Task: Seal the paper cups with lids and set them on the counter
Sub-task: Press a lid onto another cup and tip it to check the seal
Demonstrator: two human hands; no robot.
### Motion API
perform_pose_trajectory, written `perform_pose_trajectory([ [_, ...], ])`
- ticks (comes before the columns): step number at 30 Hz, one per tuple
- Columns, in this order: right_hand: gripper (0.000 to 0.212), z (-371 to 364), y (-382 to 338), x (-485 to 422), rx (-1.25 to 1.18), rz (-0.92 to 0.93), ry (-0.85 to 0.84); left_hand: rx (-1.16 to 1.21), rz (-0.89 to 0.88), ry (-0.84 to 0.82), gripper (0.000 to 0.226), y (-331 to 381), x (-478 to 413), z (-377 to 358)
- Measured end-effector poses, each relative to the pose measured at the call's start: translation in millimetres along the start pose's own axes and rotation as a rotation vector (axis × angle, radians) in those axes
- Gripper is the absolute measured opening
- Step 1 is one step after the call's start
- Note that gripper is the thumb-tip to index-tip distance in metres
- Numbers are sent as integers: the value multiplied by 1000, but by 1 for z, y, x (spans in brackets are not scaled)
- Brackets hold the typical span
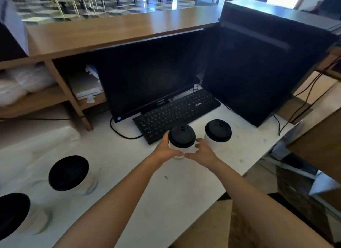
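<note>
Currently both hands hold one lidded cup (181, 137); left hand (165, 149) fingers curl round its left side, right hand (203, 153) fingers curl against its right; cup upright, axis vertical, between the palms, just before the keyboard (177, 113); second lidded cup (218, 130) stands just right on the worktop (129, 164); lids hide contents; whether the base is down, cannot tell.

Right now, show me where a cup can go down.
Bare: the counter above the monitor. Free: the table between the black lids at left and the held cup. Crowded around the keyboard, second cup and tower.
</note>
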State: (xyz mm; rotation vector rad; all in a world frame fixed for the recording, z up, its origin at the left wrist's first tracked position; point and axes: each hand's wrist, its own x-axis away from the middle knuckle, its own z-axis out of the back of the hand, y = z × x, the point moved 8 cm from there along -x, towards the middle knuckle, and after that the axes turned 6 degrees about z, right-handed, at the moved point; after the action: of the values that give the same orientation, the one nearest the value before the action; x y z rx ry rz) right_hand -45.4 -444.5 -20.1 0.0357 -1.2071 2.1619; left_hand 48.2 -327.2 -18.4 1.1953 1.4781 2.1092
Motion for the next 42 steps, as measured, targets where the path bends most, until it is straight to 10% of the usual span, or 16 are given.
perform_pose_trajectory([
  [21, 68, -85, -58, 54, -265, 461, -182, 144, -135, 306, 75, -46, 106, 66],
  [42, 65, -207, -71, 148, -274, 380, -441, 88, -90, 398, 72, -141, 227, 126],
])
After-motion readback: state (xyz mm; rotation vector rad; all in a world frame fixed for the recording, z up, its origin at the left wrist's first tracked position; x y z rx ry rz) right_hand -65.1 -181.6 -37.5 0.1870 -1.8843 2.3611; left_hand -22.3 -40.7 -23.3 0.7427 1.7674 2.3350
